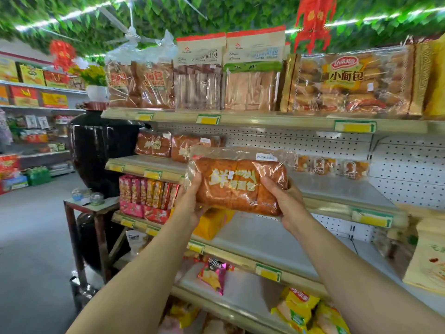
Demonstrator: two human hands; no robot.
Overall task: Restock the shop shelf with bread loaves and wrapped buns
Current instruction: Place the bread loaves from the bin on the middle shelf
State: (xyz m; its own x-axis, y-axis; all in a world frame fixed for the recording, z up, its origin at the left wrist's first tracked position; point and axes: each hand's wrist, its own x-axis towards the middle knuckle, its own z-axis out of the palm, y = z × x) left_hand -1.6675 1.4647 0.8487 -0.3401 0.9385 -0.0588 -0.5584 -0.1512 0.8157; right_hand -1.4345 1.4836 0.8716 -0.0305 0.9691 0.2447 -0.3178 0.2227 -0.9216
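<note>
I hold a brown bread loaf (237, 183) in a clear printed bag, level in front of the second shelf (337, 189). My left hand (190, 201) grips its left end from below, and my right hand (281, 201) grips its right end. Two matching loaves (154, 143) lie at the left of that shelf, behind the held one. Three small wrapped buns (333, 166) stand at the shelf's back right. The top shelf (265, 120) carries bagged loaves, sliced bread and a big pack of small buns (349, 83).
Red and gold snack boxes (147, 196) and a yellow bag (212, 221) fill the third shelf's left. Chip bags (303, 309) lie on the lowest shelves. A large black jar (101, 150) and a small metal table (94, 208) stand left of the shelving. Paper-wrapped packs (428, 256) sit at right.
</note>
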